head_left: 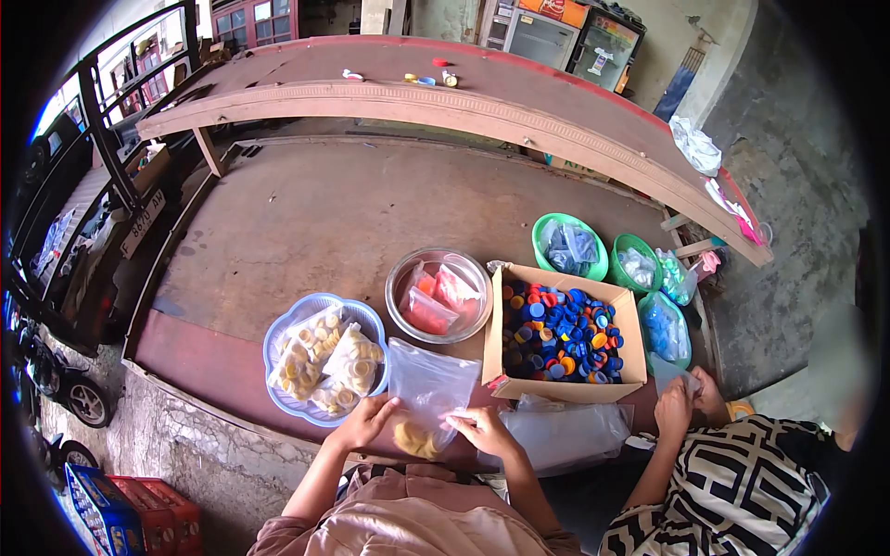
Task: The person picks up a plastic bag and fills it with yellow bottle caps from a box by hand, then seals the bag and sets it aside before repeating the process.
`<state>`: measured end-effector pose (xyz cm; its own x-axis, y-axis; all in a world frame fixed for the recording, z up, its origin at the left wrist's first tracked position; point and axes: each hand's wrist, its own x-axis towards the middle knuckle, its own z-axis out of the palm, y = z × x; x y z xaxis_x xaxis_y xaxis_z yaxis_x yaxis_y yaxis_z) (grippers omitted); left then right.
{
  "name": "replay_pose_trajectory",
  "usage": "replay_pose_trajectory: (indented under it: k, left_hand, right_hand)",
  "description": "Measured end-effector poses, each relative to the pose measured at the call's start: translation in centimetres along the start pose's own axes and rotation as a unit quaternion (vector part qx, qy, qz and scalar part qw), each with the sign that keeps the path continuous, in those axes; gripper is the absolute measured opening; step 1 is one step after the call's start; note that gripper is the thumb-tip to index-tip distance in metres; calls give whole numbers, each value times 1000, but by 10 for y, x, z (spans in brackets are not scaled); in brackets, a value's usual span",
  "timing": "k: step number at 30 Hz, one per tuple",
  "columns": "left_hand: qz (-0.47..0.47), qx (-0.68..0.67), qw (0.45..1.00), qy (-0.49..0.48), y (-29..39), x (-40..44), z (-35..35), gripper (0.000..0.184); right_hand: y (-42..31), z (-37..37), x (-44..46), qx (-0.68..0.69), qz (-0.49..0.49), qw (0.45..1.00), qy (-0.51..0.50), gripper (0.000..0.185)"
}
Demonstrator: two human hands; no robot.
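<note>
A clear plastic bag [428, 375] stretches between my two hands at the table's near edge, with several yellow bottle caps [414, 439] gathered in its lower end. My left hand [365, 423] grips the bag's left side, thumb uppermost. On the other side, my right hand [488, 432] pinches the bag's right edge between thumb and fingers. Just left of the bag is a light blue plastic basket [273, 345] with filled bags of yellowish caps [354, 363]. Behind the bag stands a round metal bowl [397, 271] holding bags of red and orange pieces [432, 313].
A cardboard box [565, 389] of mixed bottle caps [565, 334] stands right of the bowl. Flat plastic bags [565, 435] lie before it. Green baskets [601, 269] hold more bags. At right, a co-worker's hands [681, 403] hold a small clear bag. A raised shelf [371, 97] spans the back.
</note>
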<state>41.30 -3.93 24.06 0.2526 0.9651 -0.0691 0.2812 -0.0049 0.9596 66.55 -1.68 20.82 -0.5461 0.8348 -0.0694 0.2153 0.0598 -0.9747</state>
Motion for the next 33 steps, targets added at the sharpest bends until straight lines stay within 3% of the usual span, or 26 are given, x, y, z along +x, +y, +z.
replay_pose_trajectory:
  k: [3, 4, 5, 7, 10, 13, 14, 15, 16, 19, 22, 27, 33]
  left_hand:
    - [64, 5, 998, -8, -42, 18, 6, 19]
    - [68, 53, 996, -11, -27, 24, -3, 19]
    - [40, 16, 999, 17, -13, 30, -6, 17]
    - [104, -9, 991, 80, 5, 41, -8, 13]
    - [134, -120, 979, 98, 6, 47, -1, 11]
    - [158, -34, 981, 107, -22, 37, 10, 10]
    - [154, -2, 983, 104, -31, 30, 14, 12]
    - [124, -2, 988, 94, -58, 25, 23, 12]
    - [75, 43, 994, 69, -47, 13, 23, 13]
    - [121, 42, 992, 1, -62, -5, 29, 22]
    - [196, 120, 973, 22, -74, -2, 40, 23]
    - [312, 141, 939, 27, -90, 20, 55, 22]
    - [121, 119, 974, 151, -81, 24, 64, 14]
  right_hand:
    - [11, 2, 11, -43, 32, 998, 27, 23]
    - [7, 1, 16, -23, 11, 998, 51, 23]
    - [-10, -5, 21, -36, 18, 997, 59, 23]
    - [-28, -13, 28, -74, -30, 991, 110, 21]
    - [-43, -15, 35, -121, -154, 962, 189, 15]
    - [-26, -7, 32, -157, -226, 939, 205, 13]
    - [-8, -2, 27, -186, -196, 942, 199, 11]
    - [8, 11, 17, -113, -120, 965, 205, 9]
    - [26, 15, 12, -120, -125, 966, 193, 9]
    - [62, 28, -6, -123, -82, 970, 192, 12]
    - [76, 31, -13, -109, -14, 968, 226, 14]
    - [78, 30, 4, -85, -50, 954, 284, 17]
    - [72, 26, 22, -89, -13, 942, 323, 23]
